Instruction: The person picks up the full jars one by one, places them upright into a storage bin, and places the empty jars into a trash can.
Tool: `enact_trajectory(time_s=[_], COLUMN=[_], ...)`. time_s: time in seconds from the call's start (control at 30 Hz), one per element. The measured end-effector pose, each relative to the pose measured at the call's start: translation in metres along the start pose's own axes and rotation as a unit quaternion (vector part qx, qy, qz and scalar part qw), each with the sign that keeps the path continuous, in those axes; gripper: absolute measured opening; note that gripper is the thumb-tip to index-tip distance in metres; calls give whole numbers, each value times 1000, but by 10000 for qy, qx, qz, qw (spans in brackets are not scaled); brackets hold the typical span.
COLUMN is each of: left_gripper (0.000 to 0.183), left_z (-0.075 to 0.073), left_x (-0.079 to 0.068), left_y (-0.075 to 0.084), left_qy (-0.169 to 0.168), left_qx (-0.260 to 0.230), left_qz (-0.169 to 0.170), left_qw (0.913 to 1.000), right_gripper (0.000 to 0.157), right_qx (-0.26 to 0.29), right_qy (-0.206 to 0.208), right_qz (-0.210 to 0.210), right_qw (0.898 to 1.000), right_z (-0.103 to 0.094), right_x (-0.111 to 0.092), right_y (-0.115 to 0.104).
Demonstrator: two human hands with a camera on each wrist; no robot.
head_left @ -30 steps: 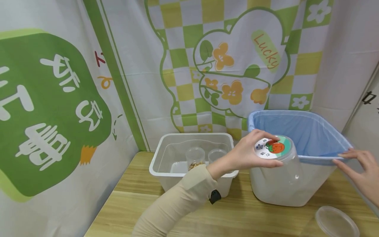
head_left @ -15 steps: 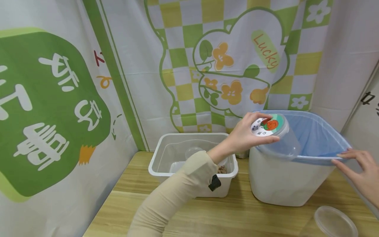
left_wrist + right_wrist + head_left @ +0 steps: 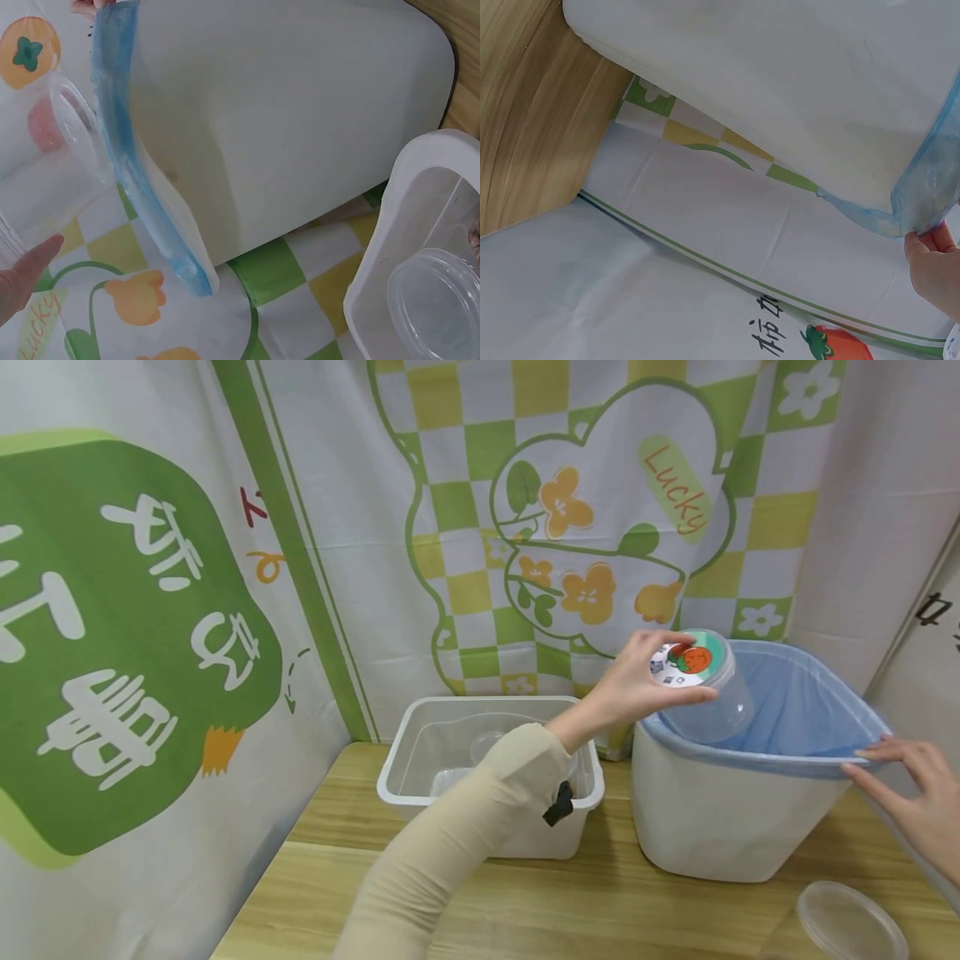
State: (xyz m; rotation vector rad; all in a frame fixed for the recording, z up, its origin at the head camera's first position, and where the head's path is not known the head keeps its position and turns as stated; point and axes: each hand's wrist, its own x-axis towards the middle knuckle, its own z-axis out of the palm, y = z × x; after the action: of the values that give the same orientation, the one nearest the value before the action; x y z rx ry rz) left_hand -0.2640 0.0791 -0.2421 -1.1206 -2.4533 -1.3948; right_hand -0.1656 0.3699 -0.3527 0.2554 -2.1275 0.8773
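My left hand (image 3: 641, 681) grips a clear plastic tub (image 3: 708, 714) by its upper end, which bears a round tomato label in green, white and red. The tub tilts over the near-left rim of a white bin (image 3: 705, 818), its lower end inside the mouth. In the left wrist view the tub (image 3: 52, 172) looks see-through, with only part of the left hand showing beside it. A blue bag (image 3: 795, 693) lines the bin, folded over the rim. At the bin's right corner my right hand (image 3: 918, 785) pinches the liner's edge between thumb and fingers.
Left of the bin stands a white plastic basin (image 3: 397, 785) with clear cups inside, partly behind the left sleeve. Another clear tub (image 3: 851, 922) sits at the wooden table's (image 3: 600, 910) front right. A printed curtain (image 3: 480, 527) hangs close behind.
My left hand has raised the tub and carried it back, from in front of the bin to over its mouth. The right hand has stayed on the liner.
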Motion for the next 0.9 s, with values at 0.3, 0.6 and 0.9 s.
enact_trajectory(time_s=[0.3, 0.6, 0.9], left_gripper=[60, 62, 60], left_z=[13, 17, 26], left_x=[14, 23, 26], left_y=[-6, -13, -21], left_qy=[-344, -659, -632], left_qx=[116, 604, 948], left_qz=[-76, -54, -136], left_qw=[9993, 9960, 9934], right_gripper=[41, 24, 24], right_qx=[23, 188, 151], right_qy=[5, 88, 91], right_qz=[10, -149, -120], right_qw=[10000, 9997, 9998], right_z=[0, 3, 4], right_x=[0, -1, -3], right_y=[0, 27, 48])
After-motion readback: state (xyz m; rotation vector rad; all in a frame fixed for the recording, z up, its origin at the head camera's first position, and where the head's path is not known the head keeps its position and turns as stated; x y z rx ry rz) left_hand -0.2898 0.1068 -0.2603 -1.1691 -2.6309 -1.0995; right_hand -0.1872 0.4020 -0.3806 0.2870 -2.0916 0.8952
